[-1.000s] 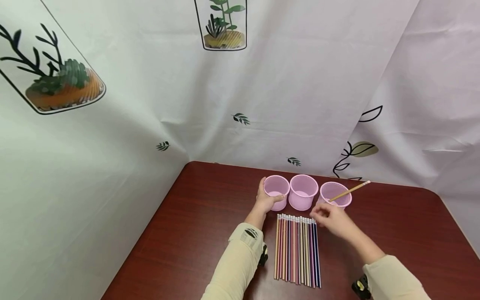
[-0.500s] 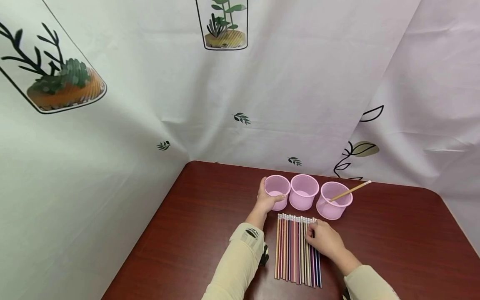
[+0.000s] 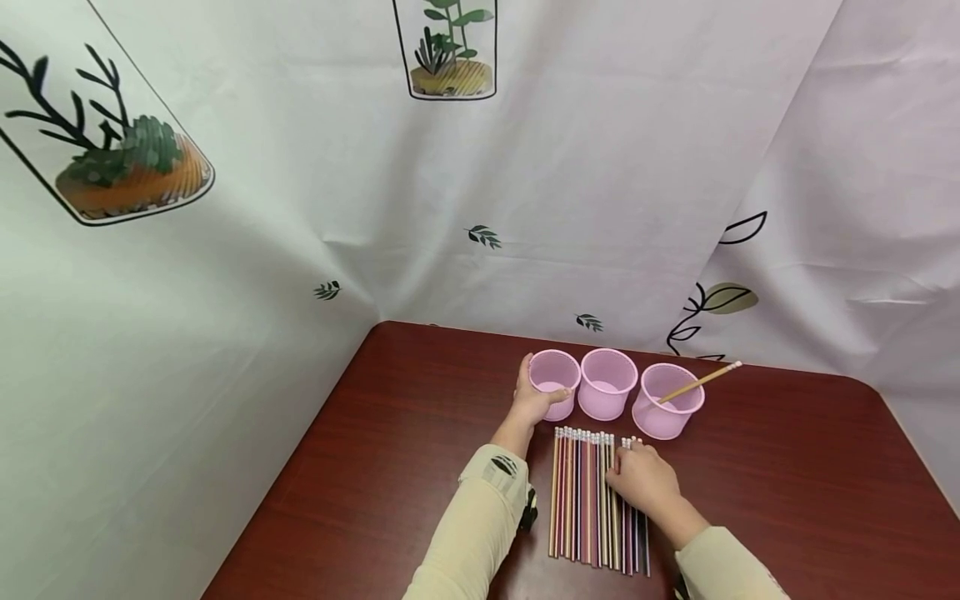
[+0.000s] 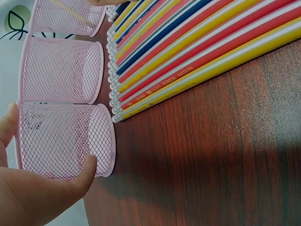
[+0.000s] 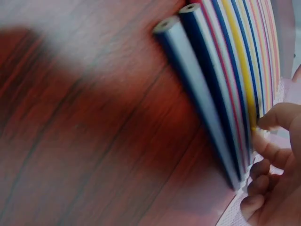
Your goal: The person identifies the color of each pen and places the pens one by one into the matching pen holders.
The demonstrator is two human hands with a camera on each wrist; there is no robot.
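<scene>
My left hand point(image 3: 531, 404) holds the leftmost of three pink mesh pencil cups point(image 4: 61, 141), thumb on its near side and fingers on the far side. Below the cups lies a row of striped pencils point(image 3: 587, 500), eraser ends toward the cups. Over the right part of this row is my right hand point(image 3: 647, 479). In the right wrist view its thumb and index finger pinch a yellow pencil point(image 5: 243, 70) near the eraser end, other fingers curled. A small gap splits the row by these fingertips.
The middle cup point(image 3: 603, 404) stands beside the held one. One yellow pencil point(image 3: 705, 381) leans out of the right cup point(image 3: 660, 423). A patterned cloth point(image 3: 600, 208) hangs behind the dark red wooden table point(image 3: 405, 433).
My right hand has come down from the right cup to the pencil row. The rightmost pencils have shifted slightly right, which opens a gap. My left hand stays on its cup.
</scene>
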